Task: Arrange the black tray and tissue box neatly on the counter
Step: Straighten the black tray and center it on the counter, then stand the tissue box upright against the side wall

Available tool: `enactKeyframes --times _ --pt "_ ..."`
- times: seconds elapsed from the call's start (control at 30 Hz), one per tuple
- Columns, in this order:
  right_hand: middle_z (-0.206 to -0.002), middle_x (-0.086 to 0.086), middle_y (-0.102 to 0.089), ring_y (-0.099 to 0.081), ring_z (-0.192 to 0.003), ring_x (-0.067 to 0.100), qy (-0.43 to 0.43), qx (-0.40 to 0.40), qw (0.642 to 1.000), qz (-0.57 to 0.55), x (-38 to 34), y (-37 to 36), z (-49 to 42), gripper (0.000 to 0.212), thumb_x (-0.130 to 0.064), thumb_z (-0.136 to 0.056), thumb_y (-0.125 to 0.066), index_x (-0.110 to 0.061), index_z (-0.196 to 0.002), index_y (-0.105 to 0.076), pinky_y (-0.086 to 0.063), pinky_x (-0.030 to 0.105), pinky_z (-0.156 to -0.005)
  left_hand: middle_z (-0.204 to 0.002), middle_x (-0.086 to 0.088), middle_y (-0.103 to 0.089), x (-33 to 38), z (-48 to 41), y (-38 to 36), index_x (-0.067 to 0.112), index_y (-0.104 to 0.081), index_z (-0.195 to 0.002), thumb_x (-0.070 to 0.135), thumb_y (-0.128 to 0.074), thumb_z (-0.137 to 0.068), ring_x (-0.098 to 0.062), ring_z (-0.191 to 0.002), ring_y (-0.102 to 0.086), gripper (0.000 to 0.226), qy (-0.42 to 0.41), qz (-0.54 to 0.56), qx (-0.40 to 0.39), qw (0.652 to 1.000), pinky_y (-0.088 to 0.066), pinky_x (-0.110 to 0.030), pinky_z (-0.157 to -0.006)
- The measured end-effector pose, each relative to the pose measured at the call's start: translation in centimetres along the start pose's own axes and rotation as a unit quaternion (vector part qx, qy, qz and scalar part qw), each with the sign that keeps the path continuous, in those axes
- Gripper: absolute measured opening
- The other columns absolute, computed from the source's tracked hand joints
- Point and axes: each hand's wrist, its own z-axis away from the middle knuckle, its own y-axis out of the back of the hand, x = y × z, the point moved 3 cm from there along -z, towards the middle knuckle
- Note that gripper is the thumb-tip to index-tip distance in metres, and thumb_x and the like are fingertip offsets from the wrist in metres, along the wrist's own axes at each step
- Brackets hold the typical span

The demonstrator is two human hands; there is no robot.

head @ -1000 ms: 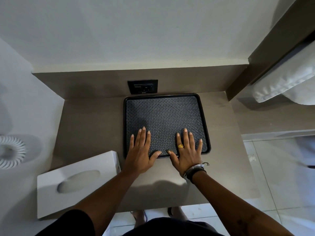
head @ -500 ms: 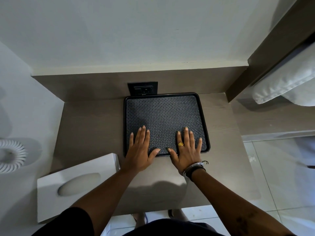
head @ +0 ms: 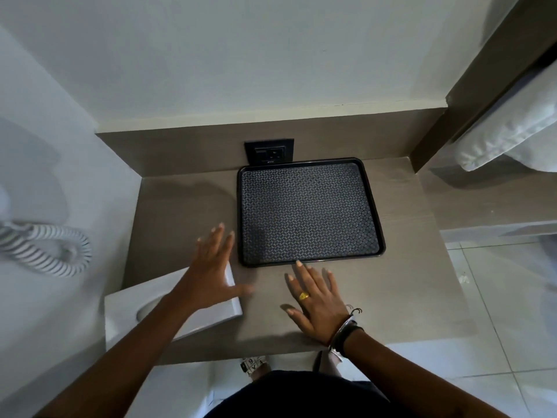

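The black tray (head: pixel 307 211) with a woven-pattern mat lies flat at the back of the grey counter (head: pixel 407 282), its far edge near the wall. The white tissue box (head: pixel 168 309) sits askew at the counter's front left corner. My left hand (head: pixel 212 273) hovers open, fingers spread, over the box's right end, slightly blurred. My right hand (head: pixel 316 300) rests flat and open on the counter just in front of the tray, fingertips near its front rim, holding nothing.
A black wall socket (head: pixel 269 151) sits just behind the tray. A coiled white cord (head: pixel 45 248) hangs on the left wall. White folded towels (head: pixel 512 137) lie on a shelf at the right. Tiled floor (head: pixel 497 342) lies below the counter's right and front edges.
Both hands have come off the tray. My left hand swung left over the tissue box; my right hand drew back onto the counter. The tray lies closer to the wall.
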Motion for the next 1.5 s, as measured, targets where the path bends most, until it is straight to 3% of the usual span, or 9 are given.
enactKeyframes --times 0.2,0.33,0.5,0.6,0.83,0.97,1.13,1.37,1.5 --pt "-0.162 0.012 -0.019 -0.026 -0.145 0.035 0.024 -0.072 0.997 0.012 -3.2 -1.6 -0.7 0.077 -0.069 -0.091 -0.032 -0.023 -0.152 -0.029 -0.017 0.064 -0.113 -0.152 -0.004 0.047 -7.7 6.2 -1.0 0.014 0.031 -0.150 0.105 -0.046 -0.032 -0.026 -0.147 0.034 0.167 0.062 -0.039 -0.110 0.991 0.014 -0.048 -0.122" --pt "-0.161 0.013 -0.020 -0.023 -0.146 0.036 0.025 -0.086 0.995 0.032 -4.4 -1.9 -1.8 0.082 -0.073 -0.088 -0.031 -0.021 -0.151 -0.028 -0.015 0.064 -0.114 -0.163 -0.010 0.031 -9.0 8.1 -1.3 0.015 0.028 -0.152 0.103 -0.052 -0.029 -0.031 -0.153 0.026 0.171 0.073 -0.052 -0.120 0.989 0.010 -0.053 -0.123" --pt "-0.162 0.012 -0.018 -0.016 -0.148 0.035 0.026 -0.083 0.995 0.044 -4.9 -1.9 -2.6 0.087 -0.075 -0.085 -0.033 -0.021 -0.153 -0.025 -0.013 0.062 -0.117 -0.165 -0.013 -0.013 -8.5 8.1 -1.0 0.017 0.009 -0.160 0.085 -0.073 -0.041 -0.035 -0.151 -0.016 0.159 0.080 -0.044 -0.079 0.993 -0.013 -0.049 -0.123" --pt "-0.163 0.010 -0.016 -0.013 -0.149 0.034 0.022 -0.080 0.995 0.053 -4.9 -1.8 -2.5 0.088 -0.076 -0.084 -0.032 -0.022 -0.153 -0.024 -0.012 0.061 -0.117 -0.162 -0.011 -0.021 -8.6 7.6 -0.7 0.019 0.003 -0.160 0.081 -0.076 -0.044 -0.033 -0.147 -0.025 0.154 0.091 -0.037 -0.054 0.994 -0.019 -0.050 -0.121" --pt "-0.162 0.009 -0.020 -0.017 -0.148 0.034 0.018 -0.082 0.995 0.051 -4.8 -1.7 -2.7 0.088 -0.076 -0.083 -0.035 -0.023 -0.153 -0.026 -0.017 0.062 -0.115 -0.163 -0.015 -0.020 -9.1 4.0 2.7 0.018 0.003 -0.158 0.077 -0.080 -0.049 -0.038 -0.149 -0.025 0.150 0.227 0.027 0.026 0.973 -0.024 -0.056 -0.120" --pt "-0.162 0.008 -0.018 -0.015 -0.148 0.033 0.018 -0.079 0.995 0.051 -4.9 -1.8 -2.7 0.088 -0.077 -0.084 -0.033 -0.024 -0.153 -0.023 -0.015 0.061 -0.116 -0.160 -0.022 -0.025 -9.3 1.3 5.3 0.012 -0.002 -0.158 0.067 -0.085 -0.054 -0.043 -0.147 -0.027 0.144 0.362 0.150 0.104 0.914 -0.026 -0.058 -0.120" --pt "-0.160 0.010 -0.026 -0.024 -0.146 0.035 0.020 -0.080 0.995 0.054 -4.8 -1.9 -3.0 0.089 -0.077 -0.081 -0.037 -0.023 -0.151 -0.030 -0.018 0.062 -0.114 -0.162 -0.021 -0.024 -10.5 -2.0 7.2 0.010 -0.006 -0.158 0.068 -0.082 -0.058 -0.042 -0.148 -0.027 0.139 0.447 0.232 0.130 0.854 -0.026 -0.059 -0.120" --pt "-0.157 0.010 -0.033 -0.030 -0.143 0.036 0.021 -0.069 0.996 0.053 -4.6 -2.1 -3.1 0.089 -0.076 -0.077 -0.044 -0.023 -0.148 -0.037 -0.023 0.062 -0.113 -0.159 -0.026 -0.022 -12.2 -4.4 6.6 0.009 -0.007 -0.158 0.074 -0.080 -0.053 -0.046 -0.148 -0.023 0.143 0.491 0.183 0.153 0.838 -0.020 -0.061 -0.119" --pt "-0.154 0.011 -0.038 -0.036 -0.140 0.037 0.020 -0.075 0.995 0.060 -4.6 -2.0 -3.3 0.089 -0.077 -0.076 -0.045 -0.022 -0.146 -0.042 -0.027 0.062 -0.111 -0.162 -0.027 -0.019 -12.0 -4.0 5.3 0.006 -0.007 -0.158 0.087 -0.061 -0.061 -0.047 -0.150 -0.019 0.137 0.440 0.168 0.187 0.862 -0.017 -0.062 -0.121"
